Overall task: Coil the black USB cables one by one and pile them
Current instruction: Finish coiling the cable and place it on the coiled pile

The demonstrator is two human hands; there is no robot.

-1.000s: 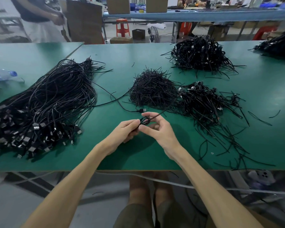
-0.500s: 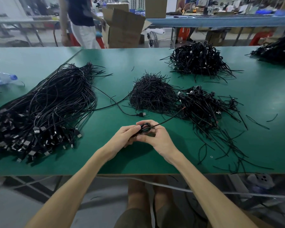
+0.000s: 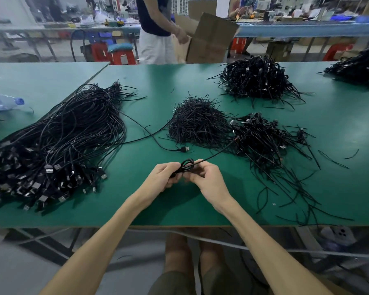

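L hand [image 3: 163, 178] & R hand [image 3: 207, 180] both pinch coiled cable [image 3: 187, 164] above green table [image 3: 158, 81].

Bare counter [image 3: 126, 167] lay open along the near edge, around the left hand [image 3: 162, 176] and the right hand [image 3: 207, 177]. To the left, a wide bundle of loose cables [image 3: 58, 145] blocked the way. Just beyond the hands lay a stray plug [image 3: 184, 149], with a heap of short ties [image 3: 197, 124] behind it. The cable [image 3: 186, 165] in both hands ran up and right into a pile of coils [image 3: 264, 141], whose loose strands [image 3: 296, 194] spread to the near edge. Open green lay between that pile, a farther pile [image 3: 256, 79] and a corner pile [image 3: 358, 69].
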